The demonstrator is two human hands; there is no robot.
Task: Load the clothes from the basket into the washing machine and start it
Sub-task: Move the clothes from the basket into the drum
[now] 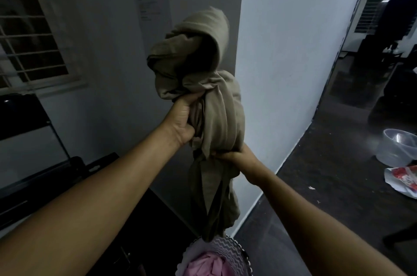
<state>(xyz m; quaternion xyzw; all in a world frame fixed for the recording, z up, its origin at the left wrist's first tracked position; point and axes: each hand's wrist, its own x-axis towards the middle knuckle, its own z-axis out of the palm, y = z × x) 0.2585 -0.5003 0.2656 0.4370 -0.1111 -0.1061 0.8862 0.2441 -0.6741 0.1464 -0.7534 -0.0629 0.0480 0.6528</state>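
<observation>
At ten o'clock, a barred window [29,34]. Near centre, left hand [182,117], grip clenched round the upper bunch of an olive garment [203,86], held up before the white wall [282,50]. Toward five o'clock of it, right hand [234,156], grip clenched on the same garment lower down. At six o'clock, basket [228,251] just under the hanging tail, pink clothes [203,264] inside. At four o'clock on the floor [327,185], a clear bowl [399,149], near a red-and-white packet [404,181].
</observation>
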